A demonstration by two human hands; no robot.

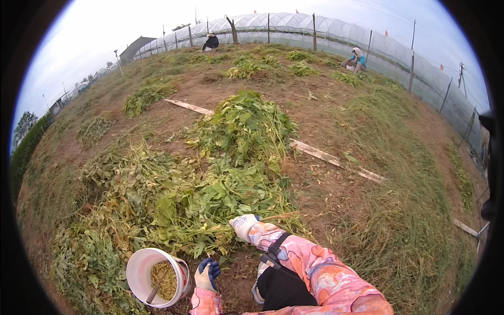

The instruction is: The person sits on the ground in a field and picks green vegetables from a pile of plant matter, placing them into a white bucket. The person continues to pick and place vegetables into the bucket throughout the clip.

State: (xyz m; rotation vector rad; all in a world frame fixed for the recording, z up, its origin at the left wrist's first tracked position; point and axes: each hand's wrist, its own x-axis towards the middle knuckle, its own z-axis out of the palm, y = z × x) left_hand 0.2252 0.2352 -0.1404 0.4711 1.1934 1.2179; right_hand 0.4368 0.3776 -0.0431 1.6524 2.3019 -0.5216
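Observation:
My left hand [207,274] wears a white knit glove with a blue coated palm. Its fingers are curled just right of a white plastic bucket [134,271]; whether they pinch something small is unclear. Tilted towards me, the bucket holds yellowish-green pods [167,275] and a tool with a wooden handle [152,294]. My right hand [245,225], in a matching glove bearing print, is closed at the near edge of the heaped leafy plants [232,193]. A brown plant stem [281,215] sticks out to its right; the fingertips are hidden.
A taller green plant heap [252,122] lies ahead, across a wooden plank [317,152]. Wilting plants [90,260] spread left. Two people, one in dark clothes [211,41] and one in blue [358,60], sit low near a plastic-covered greenhouse [291,23] behind posts.

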